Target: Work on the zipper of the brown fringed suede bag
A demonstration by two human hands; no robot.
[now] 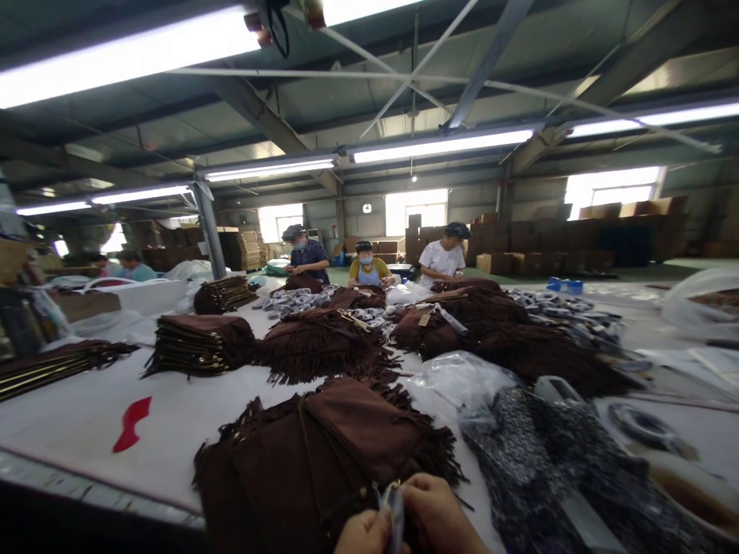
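Both my hands sit at the bottom edge of the head view, close together. My left hand (362,534) and my right hand (439,514) pinch a small pale tag or strip (395,511) between them, fingers closed. Right in front of them lies a pile of dark brown fringed suede bags (323,454) on the white table (81,419). The lower parts of both hands are cut off by the frame.
More brown fringed bags (323,346) lie in stacks (196,342) across the table. A black-and-white patterned heap (536,454) and clear plastic bags (462,377) lie at right. A red scrap (132,423) lies at left. Three people (369,268) work at the far end; cardboard boxes (577,238) stand behind.
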